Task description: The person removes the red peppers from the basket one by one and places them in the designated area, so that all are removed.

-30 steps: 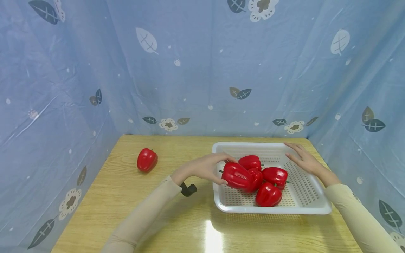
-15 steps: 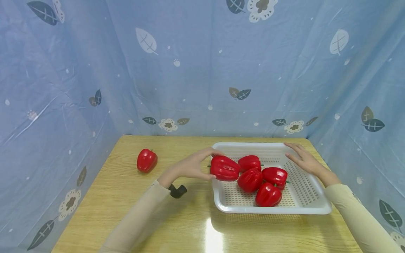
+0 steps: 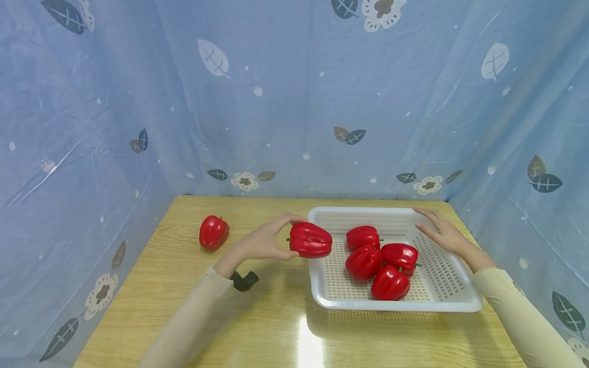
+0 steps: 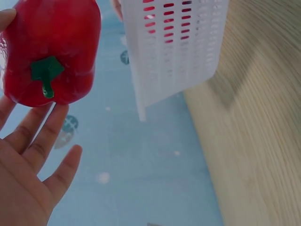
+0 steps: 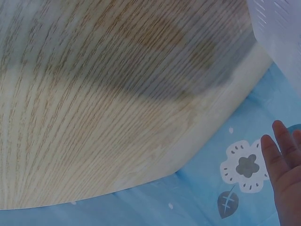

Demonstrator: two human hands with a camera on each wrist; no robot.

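Observation:
My left hand [image 3: 261,242] grips a red bell pepper [image 3: 310,240] between thumb and fingers, beside and a little over the left rim of a white plastic basket [image 3: 395,306]. In the left wrist view the pepper [image 4: 54,28] shows its green stem, with the fingers of the left hand [image 4: 23,174] below it. Several more red peppers [image 3: 390,282] lie grouped inside the basket. At the basket's back right corner is my right hand [image 3: 444,235], fingers extended and holding nothing; whether it touches the rim I cannot tell.
Another red pepper [image 3: 213,233] sits at the back left of the wooden table [image 3: 257,327]. A blue patterned curtain [image 3: 285,102] hangs behind the table and along both sides. A black wrist device [image 3: 245,281] shows by my left wrist.
The left hand has moved left with the pepper, from above the peppers in the basket to its left rim. The right hand stays where it was.

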